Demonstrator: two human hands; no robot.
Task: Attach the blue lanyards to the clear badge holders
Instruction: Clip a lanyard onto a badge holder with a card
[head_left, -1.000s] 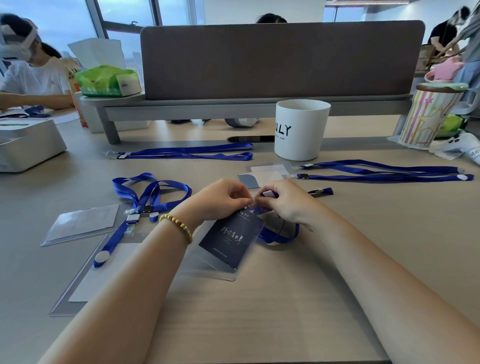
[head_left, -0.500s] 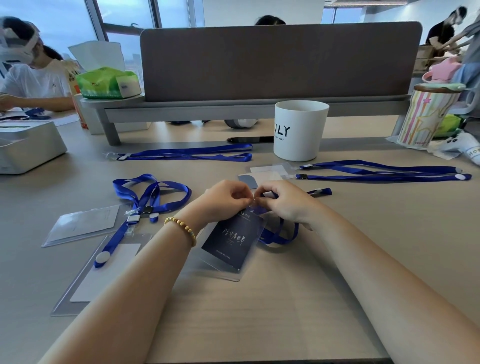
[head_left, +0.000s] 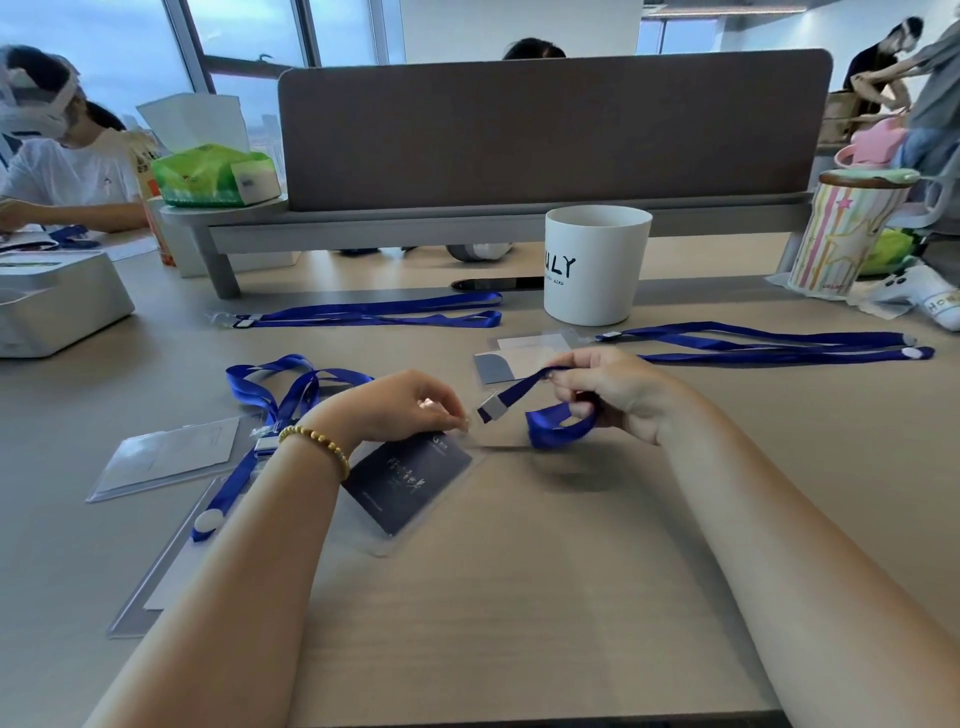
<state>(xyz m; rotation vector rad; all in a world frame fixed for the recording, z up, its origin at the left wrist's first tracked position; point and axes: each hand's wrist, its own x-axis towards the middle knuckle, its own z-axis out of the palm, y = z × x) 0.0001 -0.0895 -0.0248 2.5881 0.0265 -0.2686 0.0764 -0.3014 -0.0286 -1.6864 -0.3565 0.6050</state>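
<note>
One view only, worn on the person's head, looking forward and down across the table. It sits close: both forearms run up from the bottom edge. Wide-angle, so edges bow. The white cup stands just right of centre; behind it the grey divider screen faces the camera, windows beyond on the left.

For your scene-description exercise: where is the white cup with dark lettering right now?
In the head view, the white cup stands upright on the table, centre-right, just before the grey divider, between two blue lanyards.
</note>
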